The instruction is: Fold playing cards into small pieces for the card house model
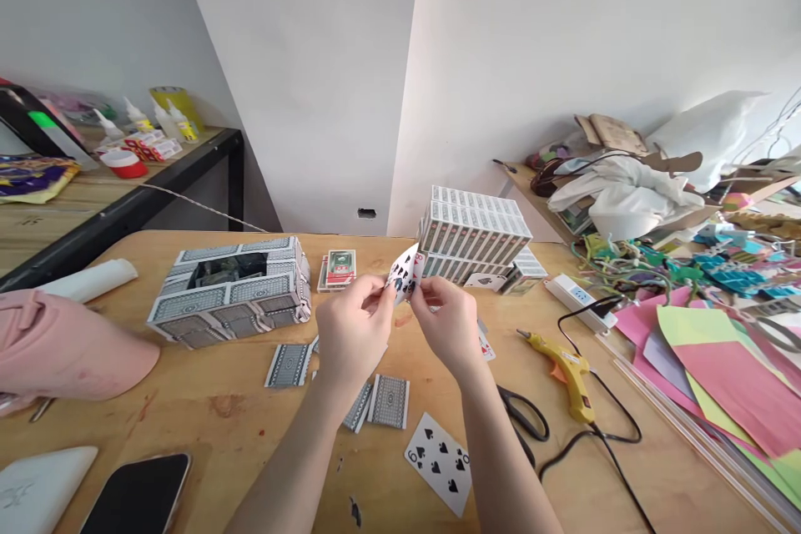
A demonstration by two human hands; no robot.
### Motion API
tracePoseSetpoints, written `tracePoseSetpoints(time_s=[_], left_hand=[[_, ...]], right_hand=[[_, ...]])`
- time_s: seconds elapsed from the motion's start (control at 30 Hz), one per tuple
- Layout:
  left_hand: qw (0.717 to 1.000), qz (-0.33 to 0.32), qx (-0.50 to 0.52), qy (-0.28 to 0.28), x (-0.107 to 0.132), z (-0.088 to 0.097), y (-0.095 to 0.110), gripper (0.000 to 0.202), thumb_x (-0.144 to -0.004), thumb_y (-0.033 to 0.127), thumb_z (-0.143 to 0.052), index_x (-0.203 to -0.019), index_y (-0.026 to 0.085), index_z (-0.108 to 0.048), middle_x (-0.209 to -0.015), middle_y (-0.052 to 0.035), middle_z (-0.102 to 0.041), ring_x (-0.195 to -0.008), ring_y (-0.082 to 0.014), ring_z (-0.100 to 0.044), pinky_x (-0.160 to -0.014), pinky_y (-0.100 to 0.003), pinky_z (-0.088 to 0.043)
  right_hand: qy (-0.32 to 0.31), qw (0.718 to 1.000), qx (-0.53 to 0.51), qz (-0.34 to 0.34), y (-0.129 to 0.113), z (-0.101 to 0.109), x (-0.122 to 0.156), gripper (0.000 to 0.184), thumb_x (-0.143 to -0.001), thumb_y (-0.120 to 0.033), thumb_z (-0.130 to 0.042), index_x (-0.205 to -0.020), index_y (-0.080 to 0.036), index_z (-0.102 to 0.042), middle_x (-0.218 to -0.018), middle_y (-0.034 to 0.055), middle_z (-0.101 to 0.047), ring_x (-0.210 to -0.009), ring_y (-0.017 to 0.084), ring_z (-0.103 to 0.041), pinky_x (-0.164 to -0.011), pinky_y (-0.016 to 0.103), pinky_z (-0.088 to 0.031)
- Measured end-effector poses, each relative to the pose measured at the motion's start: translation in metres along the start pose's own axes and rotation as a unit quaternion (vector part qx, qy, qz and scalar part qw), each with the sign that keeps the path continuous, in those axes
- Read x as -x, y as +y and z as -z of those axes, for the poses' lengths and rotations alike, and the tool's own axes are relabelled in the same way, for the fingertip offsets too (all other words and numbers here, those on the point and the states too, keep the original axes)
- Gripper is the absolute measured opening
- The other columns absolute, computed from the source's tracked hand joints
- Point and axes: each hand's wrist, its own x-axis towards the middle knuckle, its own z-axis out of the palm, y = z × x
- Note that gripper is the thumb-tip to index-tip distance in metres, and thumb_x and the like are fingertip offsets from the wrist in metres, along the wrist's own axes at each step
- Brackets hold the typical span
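Cards (402,272), thin, white-faced and curved

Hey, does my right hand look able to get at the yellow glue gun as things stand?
Probably yes: the yellow glue gun lies to the right of your right hand, and nothing tall stands between them. But that hand is pinching playing cards, so it would likely have to let go first.

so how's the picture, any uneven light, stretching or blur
Head view: the right wall looks brighter than the left wall; head view: the pink object at the left edge seems stretched, likely by the wide lens; head view: the held cards show no obvious blur, their spade pips readable.
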Motion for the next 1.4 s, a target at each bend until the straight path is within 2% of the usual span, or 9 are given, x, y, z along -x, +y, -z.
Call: tracePoseSetpoints(time_s=[0.17, 0.3, 0.47, 0.57, 0.63, 0.9, 1.13, 1.3, 1.4], left_hand=[[0.999, 0.044, 0.014, -0.01, -0.003, 0.0, -0.005, 0.008, -0.073, 0.021, -0.057, -0.066, 0.018, -0.061, -0.063, 0.0003, -0.067, -0.057, -0.0127, -0.063, -0.054, -0.02, -0.046], [0.99, 0.12, 0.068, -0.002, -0.011, 0.009, -0.018, 0.007, -0.069, 0.023, -0.061, -0.066, 0.017, -0.061, -0.061, -0.0005, -0.066, -0.056, -0.0138, -0.061, -0.053, -0.022, -0.047], [0.953, 0.217, 0.207, -0.037, -0.017, 0.019, -0.021, 0.013, -0.064, 0.026, -0.067, -0.066, 0.016, -0.06, -0.059, -0.0004, -0.063, -0.052, -0.0125, -0.058, -0.05, -0.023, -0.048], [0.95, 0.218, 0.215, -0.064, -0.016, 0.022, -0.014, 0.015, -0.065, 0.029, -0.067, -0.063, 0.015, -0.06, -0.056, -0.0001, -0.062, -0.049, -0.0108, -0.055, -0.047, -0.021, -0.045], [0.953, 0.212, 0.205, -0.065, -0.015, 0.023, -0.01, 0.015, -0.066, 0.028, -0.067, -0.063, 0.015, -0.06, -0.055, 0.0, -0.061, -0.047, -0.0099, -0.053, -0.045, -0.02, -0.043], [0.958, 0.209, 0.178, -0.089, -0.014, 0.018, -0.021, 0.015, -0.067, 0.029, -0.065, -0.065, 0.015, -0.059, -0.055, -0.0006, -0.06, -0.047, -0.0103, -0.052, -0.044, -0.021, -0.039], [0.943, 0.215, 0.2, -0.159, -0.02, 0.026, -0.03, 0.019, -0.065, 0.032, -0.067, -0.068, 0.015, -0.059, -0.061, -0.002, -0.061, -0.056, -0.0134, -0.057, -0.052, -0.023, -0.046], [0.896, 0.256, 0.287, -0.221, -0.022, 0.022, -0.033, 0.029, -0.062, 0.032, -0.071, -0.083, 0.014, -0.062, -0.077, -0.0054, -0.066, -0.069, -0.0171, -0.061, -0.061, -0.028, -0.05], [0.878, 0.321, 0.321, -0.154, -0.02, 0.007, -0.037, 0.03, -0.057, 0.029, -0.075, -0.078, 0.014, -0.061, -0.075, -0.0049, -0.067, -0.063, -0.0158, -0.061, -0.058, -0.027, -0.05]], right_hand=[[0.091, 0.99, 0.102, 0.031, -0.003, -0.012, 0.003, 0.015, -0.077, -0.026, -0.048, -0.068, -0.018, -0.057, -0.07, 0.006, -0.063, -0.068, 0.019, -0.06, -0.06, 0.028, -0.044], [0.021, 0.994, -0.109, 0.001, -0.008, -0.005, 0.001, 0.024, -0.081, -0.034, -0.047, -0.071, -0.018, -0.062, -0.07, 0.004, -0.063, -0.066, 0.016, -0.059, -0.063, 0.028, -0.049], [-0.076, 0.901, -0.407, -0.132, -0.01, -0.001, 0.0, 0.033, -0.079, -0.046, -0.052, -0.07, -0.016, -0.062, -0.068, 0.003, -0.059, -0.059, 0.013, -0.055, -0.052, 0.026, -0.05], [-0.1, 0.856, -0.484, -0.152, -0.013, -0.004, 0.002, 0.027, -0.075, -0.044, -0.06, -0.071, -0.018, -0.061, -0.066, 0.0, -0.056, -0.056, 0.01, -0.05, -0.05, 0.024, -0.047], [-0.105, 0.846, -0.499, -0.154, -0.016, -0.005, 0.003, 0.025, -0.075, -0.043, -0.061, -0.074, -0.019, -0.063, -0.066, -0.0006, -0.055, -0.056, 0.01, -0.049, -0.049, 0.023, -0.045], [-0.102, 0.893, -0.411, -0.15, -0.005, -0.009, 0.0, 0.031, -0.072, -0.046, -0.062, -0.077, -0.016, -0.069, -0.068, 0.0031, -0.056, -0.061, 0.013, -0.049, -0.052, 0.025, -0.042], [-0.023, 0.955, -0.282, -0.083, -0.005, -0.014, 0.004, 0.026, -0.073, -0.041, -0.06, -0.07, -0.017, -0.071, -0.062, 0.0034, -0.059, -0.062, 0.015, -0.051, -0.057, 0.026, -0.042], [-0.045, 0.952, -0.289, -0.089, -0.013, -0.02, 0.005, 0.027, -0.072, -0.04, -0.06, -0.066, -0.016, -0.07, -0.061, 0.0027, -0.06, -0.059, 0.014, -0.051, -0.054, 0.024, -0.041], [-0.048, 0.946, -0.302, -0.109, -0.011, -0.027, 0.003, 0.026, -0.071, -0.039, -0.06, -0.062, -0.015, -0.066, -0.057, 0.0014, -0.058, -0.056, 0.013, -0.049, -0.052, 0.023, -0.04]])
